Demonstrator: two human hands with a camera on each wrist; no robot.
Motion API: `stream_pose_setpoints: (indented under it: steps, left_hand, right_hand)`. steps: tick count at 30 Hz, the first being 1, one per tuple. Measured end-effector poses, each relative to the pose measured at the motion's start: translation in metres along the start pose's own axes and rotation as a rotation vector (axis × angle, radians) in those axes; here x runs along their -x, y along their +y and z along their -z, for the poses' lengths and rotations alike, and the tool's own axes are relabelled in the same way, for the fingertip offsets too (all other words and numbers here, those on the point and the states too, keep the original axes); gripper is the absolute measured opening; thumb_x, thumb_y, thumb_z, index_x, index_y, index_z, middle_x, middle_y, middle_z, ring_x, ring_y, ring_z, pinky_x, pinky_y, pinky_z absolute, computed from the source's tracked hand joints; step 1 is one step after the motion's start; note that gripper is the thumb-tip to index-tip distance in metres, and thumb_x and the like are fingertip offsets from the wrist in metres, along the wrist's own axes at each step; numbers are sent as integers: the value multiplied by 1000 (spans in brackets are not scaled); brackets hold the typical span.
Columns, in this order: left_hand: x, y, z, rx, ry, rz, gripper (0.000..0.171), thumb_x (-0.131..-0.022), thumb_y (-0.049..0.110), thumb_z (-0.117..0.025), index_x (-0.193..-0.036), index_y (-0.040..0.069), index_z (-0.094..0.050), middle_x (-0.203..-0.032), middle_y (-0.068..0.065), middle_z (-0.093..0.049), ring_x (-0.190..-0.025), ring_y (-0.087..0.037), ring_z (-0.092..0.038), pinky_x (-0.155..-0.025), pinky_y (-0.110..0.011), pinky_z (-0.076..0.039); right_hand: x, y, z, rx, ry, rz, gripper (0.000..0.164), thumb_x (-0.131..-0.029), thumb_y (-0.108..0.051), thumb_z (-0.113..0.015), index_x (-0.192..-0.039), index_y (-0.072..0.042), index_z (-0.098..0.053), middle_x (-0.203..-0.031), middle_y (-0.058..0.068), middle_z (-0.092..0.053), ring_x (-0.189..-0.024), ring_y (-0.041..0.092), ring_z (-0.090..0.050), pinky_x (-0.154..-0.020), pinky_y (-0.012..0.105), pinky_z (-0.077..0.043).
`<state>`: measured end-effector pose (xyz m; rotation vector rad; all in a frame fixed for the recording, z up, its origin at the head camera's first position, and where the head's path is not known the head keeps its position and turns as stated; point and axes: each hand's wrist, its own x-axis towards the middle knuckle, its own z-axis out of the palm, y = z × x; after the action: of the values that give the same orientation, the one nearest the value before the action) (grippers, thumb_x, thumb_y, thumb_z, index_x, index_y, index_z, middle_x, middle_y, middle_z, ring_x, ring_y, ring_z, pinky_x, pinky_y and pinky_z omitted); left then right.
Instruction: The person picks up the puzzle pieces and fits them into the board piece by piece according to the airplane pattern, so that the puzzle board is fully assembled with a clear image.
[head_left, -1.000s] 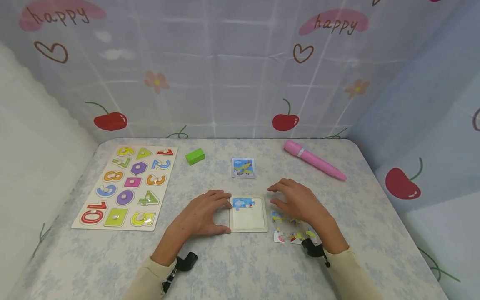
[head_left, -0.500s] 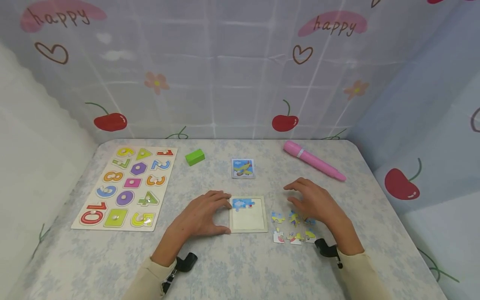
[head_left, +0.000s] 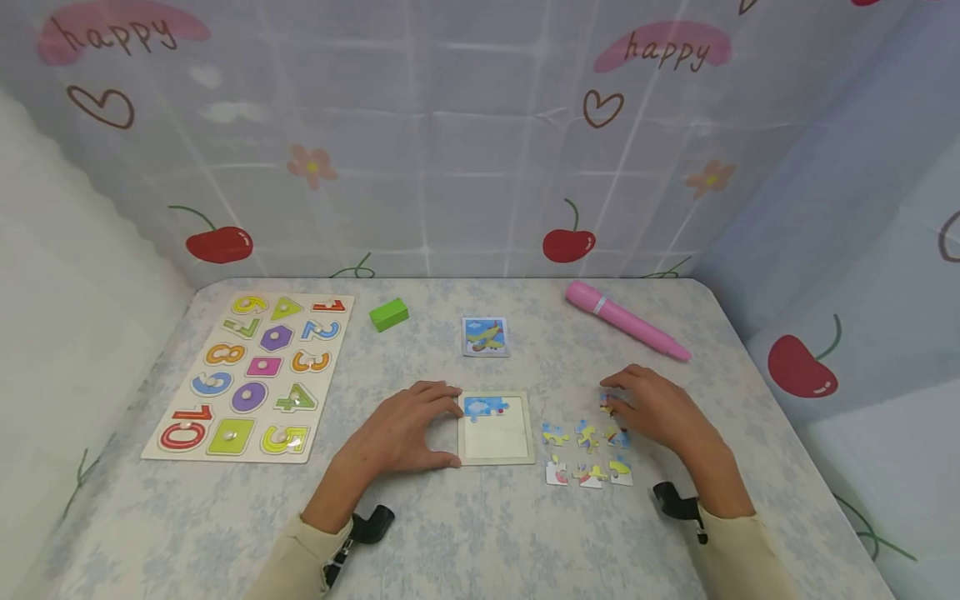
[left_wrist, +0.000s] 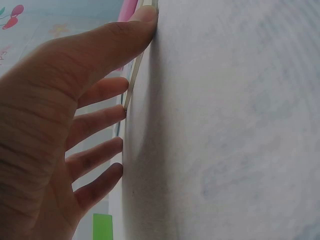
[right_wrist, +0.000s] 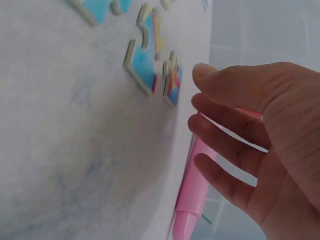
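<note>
My left hand [head_left: 397, 429] rests at the left side of a small square puzzle board [head_left: 497, 460], thumb and fingertips touching its edge. Joined blue sky pieces [head_left: 486, 407] lie along the board's top. To the right, my right hand [head_left: 660, 408] is spread beside a small puzzle piece [head_left: 606, 403], partly covered by its fingers in the head view. The right wrist view shows a gap between the thumb [right_wrist: 205, 72] and that piece [right_wrist: 173, 85]. Several loose pieces, among them a yellow-blue one [head_left: 587, 435], lie in two rows between board and right hand.
A picture card with an airplane [head_left: 485, 337] lies behind the board. A green block [head_left: 389, 315] and a number-and-shape peg board [head_left: 255, 375] are at the left. Back right lies a large pink pen-shaped object [head_left: 628, 321]. Curtains stand behind the table.
My right hand has moved right, away from the board and over the loose pieces, to the piece at their far right. Loose pieces once covered now show. The left hand stays.
</note>
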<state>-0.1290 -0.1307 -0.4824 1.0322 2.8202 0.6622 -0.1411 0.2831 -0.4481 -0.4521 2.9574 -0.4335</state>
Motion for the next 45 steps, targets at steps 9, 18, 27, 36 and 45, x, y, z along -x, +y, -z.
stream_pose_setpoints:
  steps: [9,18,27,36,45]
  left_hand:
    - [0,0,-1,8,3,0,61,-80,55,-94,-127,21,-74,-156,0,-59,-147,-25,-51,-113,-51,-51]
    - [0,0,-2,6,-7,12,62,-79,55,-94,-127,21,-74,-156,1,-58,-148,-25,-50,-113,-51,-50]
    - [1,0,-1,5,-15,23,62,-80,58,-92,-128,23,-73,-157,2,-58,-148,-23,-50,-114,-51,-50]
    - [0,-1,-2,1,-11,10,61,-80,57,-93,-127,22,-73,-156,2,-58,-148,-24,-50,-114,-51,-50]
    - [0,0,-1,12,-4,3,61,-80,54,-94,-127,21,-74,-156,1,-58,-148,-25,-50,-114,-52,-50]
  right_hand:
    - [7,6,-2,-28,-47,-23,37,-95,-22,-85,-128,-7,-77,-126,12,-67,-118,35,-66,-95,60,-57]
    - [8,6,-5,3,-12,-12,37,-94,-23,-85,-126,-7,-78,-124,10,-68,-114,33,-67,-94,58,-58]
    - [4,0,-5,23,69,58,38,-95,-25,-85,-129,-10,-76,-127,11,-70,-116,34,-68,-93,57,-59]
    - [-11,-25,-7,-1,117,148,38,-92,-27,-88,-126,-13,-77,-122,5,-72,-109,28,-71,-90,52,-62]
    - [-28,-53,-4,-3,113,240,35,-92,-29,-88,-123,-15,-79,-120,3,-71,-107,25,-71,-86,48,-62]
